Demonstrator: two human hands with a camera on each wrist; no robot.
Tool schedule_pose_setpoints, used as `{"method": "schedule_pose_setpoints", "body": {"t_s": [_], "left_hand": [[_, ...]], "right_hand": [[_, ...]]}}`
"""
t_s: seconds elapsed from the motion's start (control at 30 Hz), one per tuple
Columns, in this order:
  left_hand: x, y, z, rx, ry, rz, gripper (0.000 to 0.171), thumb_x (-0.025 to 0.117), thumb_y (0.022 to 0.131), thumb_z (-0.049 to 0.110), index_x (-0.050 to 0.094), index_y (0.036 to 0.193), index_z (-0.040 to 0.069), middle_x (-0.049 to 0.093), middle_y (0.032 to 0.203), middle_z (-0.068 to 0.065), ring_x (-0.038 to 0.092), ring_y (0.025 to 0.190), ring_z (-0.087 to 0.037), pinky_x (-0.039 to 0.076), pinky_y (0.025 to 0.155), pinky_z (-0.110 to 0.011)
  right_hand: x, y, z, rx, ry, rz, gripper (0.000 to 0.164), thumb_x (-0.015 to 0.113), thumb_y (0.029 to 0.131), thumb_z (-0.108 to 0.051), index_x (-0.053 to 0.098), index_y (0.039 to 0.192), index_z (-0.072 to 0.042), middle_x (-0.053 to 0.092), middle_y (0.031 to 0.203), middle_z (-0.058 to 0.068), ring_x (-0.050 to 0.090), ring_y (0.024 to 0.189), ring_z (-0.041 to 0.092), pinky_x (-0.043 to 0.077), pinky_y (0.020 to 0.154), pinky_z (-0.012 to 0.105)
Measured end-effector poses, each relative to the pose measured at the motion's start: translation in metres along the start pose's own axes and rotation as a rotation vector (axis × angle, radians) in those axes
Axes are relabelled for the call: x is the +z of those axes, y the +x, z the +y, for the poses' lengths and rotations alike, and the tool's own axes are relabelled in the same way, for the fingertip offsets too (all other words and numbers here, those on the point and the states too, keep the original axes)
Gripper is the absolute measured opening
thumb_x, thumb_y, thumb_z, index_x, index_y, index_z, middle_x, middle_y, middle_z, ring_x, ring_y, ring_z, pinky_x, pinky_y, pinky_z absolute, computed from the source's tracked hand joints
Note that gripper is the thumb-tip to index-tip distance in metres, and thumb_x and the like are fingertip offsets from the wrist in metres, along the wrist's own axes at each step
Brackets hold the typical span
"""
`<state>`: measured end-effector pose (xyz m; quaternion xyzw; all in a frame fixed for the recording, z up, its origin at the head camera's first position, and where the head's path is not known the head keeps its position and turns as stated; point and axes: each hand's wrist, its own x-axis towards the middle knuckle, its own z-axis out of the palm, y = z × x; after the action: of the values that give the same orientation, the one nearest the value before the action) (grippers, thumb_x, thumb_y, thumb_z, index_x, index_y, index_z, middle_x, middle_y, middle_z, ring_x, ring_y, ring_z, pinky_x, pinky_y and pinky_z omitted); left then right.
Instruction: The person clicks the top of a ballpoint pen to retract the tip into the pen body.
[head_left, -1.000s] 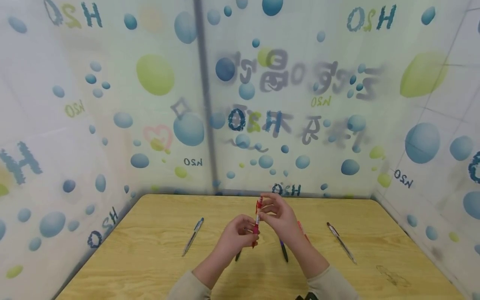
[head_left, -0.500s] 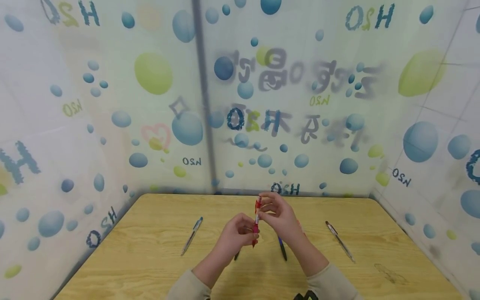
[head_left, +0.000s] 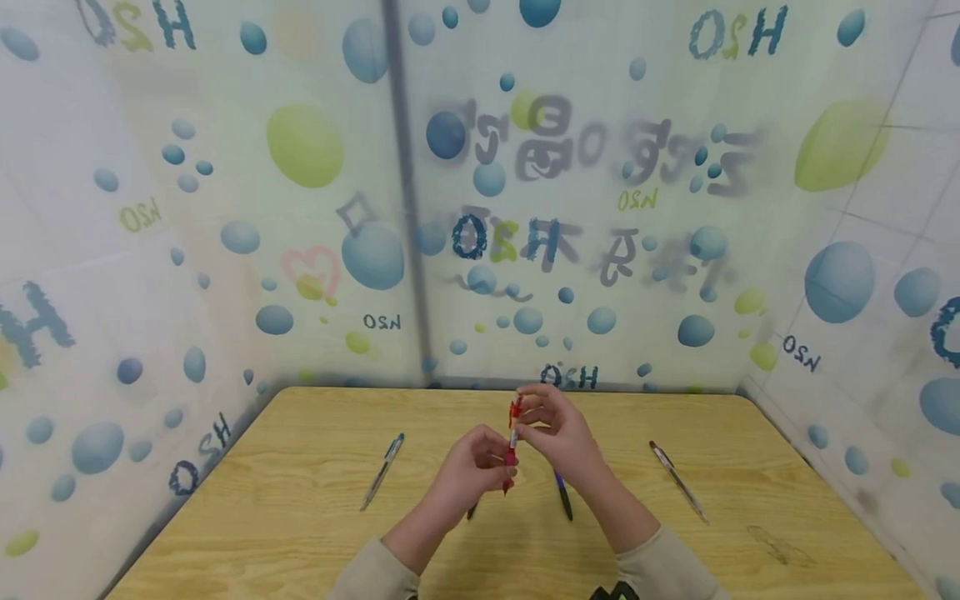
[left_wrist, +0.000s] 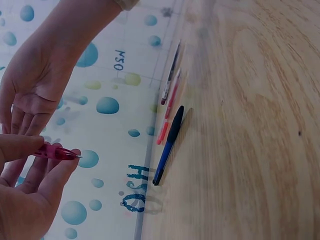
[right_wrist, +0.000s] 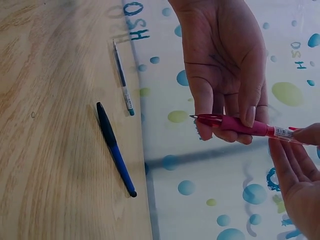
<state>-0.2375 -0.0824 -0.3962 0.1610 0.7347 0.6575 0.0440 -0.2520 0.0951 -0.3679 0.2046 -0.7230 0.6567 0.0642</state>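
Observation:
A red ballpoint pen (head_left: 511, 457) with a clear, labelled barrel is held up over the table by both hands, tilted nearly upright in the head view. My left hand (head_left: 474, 468) pinches its red grip between thumb and fingers, close to the point. Higher up, my right hand (head_left: 561, 437) pinches the barrel by the clip, fingertips near the top end. In the right wrist view the pen's (right_wrist: 232, 125) metal tip sticks out past the left fingers, pointing left.
On the wooden table (head_left: 300, 533) lie a clear pen with a blue end (head_left: 383, 471), a blue-and-black pen (head_left: 564, 497) and a dark-ended clear pen (head_left: 678, 481). A red pen (left_wrist: 172, 95) lies behind the right wrist. Another dark tip (head_left: 472, 510) shows by the left wrist. Patterned curtains surround the table.
The head view has shifted very slightly. Both hands keep the same hold on the red pen, almost still.

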Motion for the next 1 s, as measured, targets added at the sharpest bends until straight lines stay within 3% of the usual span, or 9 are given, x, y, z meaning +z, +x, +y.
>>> {"method": "schedule_pose_setpoints", "body": {"t_s": [0.37,0.67,1.0], "left_hand": [[-0.004,-0.003,-0.001,-0.021,0.005,-0.039,0.023,0.068,0.088,-0.004,0.056,0.107,0.001,0.066,0.101,-0.011,0.066,0.089,-0.023,0.058,0.074,-0.037],[-0.020,-0.012,-0.008,-0.026,0.093,-0.017,0.024,0.069,0.088,-0.002,0.056,0.109,0.001,0.066,0.102,-0.011,0.064,0.089,-0.022,0.057,0.072,-0.037],[-0.038,-0.015,-0.011,-0.017,0.182,-0.006,0.036,0.071,0.085,-0.004,0.057,0.118,-0.002,0.065,0.095,-0.009,0.065,0.089,-0.025,0.057,0.070,-0.037]], "right_hand": [[-0.001,-0.001,0.001,0.010,0.004,-0.033,0.052,0.069,0.089,0.002,0.050,0.135,-0.014,0.059,0.109,0.014,0.063,0.097,0.027,0.055,0.081,0.035],[-0.011,-0.002,0.008,-0.025,-0.076,-0.122,0.063,0.069,0.090,-0.003,0.039,0.144,-0.017,0.058,0.114,0.020,0.062,0.098,0.027,0.054,0.083,0.034],[-0.021,-0.009,0.025,0.012,-0.188,-0.194,0.061,0.072,0.090,-0.016,0.042,0.143,-0.014,0.060,0.108,0.011,0.061,0.093,0.025,0.054,0.077,0.032]]}}
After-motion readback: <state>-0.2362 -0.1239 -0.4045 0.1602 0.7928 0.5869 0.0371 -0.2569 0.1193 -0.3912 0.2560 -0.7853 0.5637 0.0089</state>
